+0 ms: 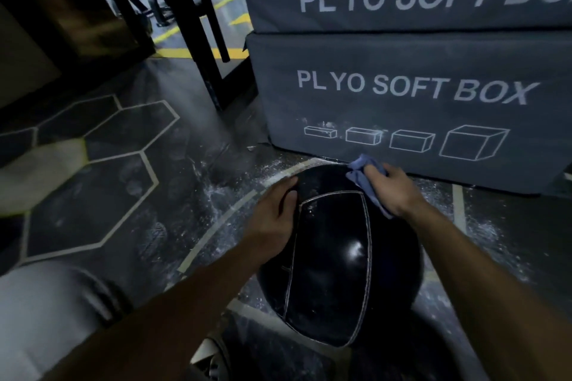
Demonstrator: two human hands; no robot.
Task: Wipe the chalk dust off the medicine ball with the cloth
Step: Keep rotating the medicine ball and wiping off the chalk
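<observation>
Nearest, at the lower edge, a pale trouser knee (46,303) sits left and the toe of a shoe (210,356) just below the medicine ball (334,272). Ball: black, glossy, white stitched seams, resting on the floor (148,219) in front of the person; a few white specks remain on its upper panel. Left hand (275,213) lies flat against the ball's upper left side, fingers straight and together, holding nothing. Right hand (393,189) grips a bunched blue cloth (362,176), fingers curled over it, pressing it onto the ball's top right. Floor: dark rubber with pale hexagon outlines to the left, one hexagon filled light with a yellow edge, and a pale curved line passing beside the ball. White chalk dust (216,192) is scattered over the floor around the ball, thickest to its left and right. Just beyond the ball stand two stacked grey foam boxes (418,71), each printed "PLYO SOFT BOX", the lower one with four box outlines and chalk smears. Further back left: black rack legs (198,9), yellow floor lines (192,52), dim equipment too dark to identify.
</observation>
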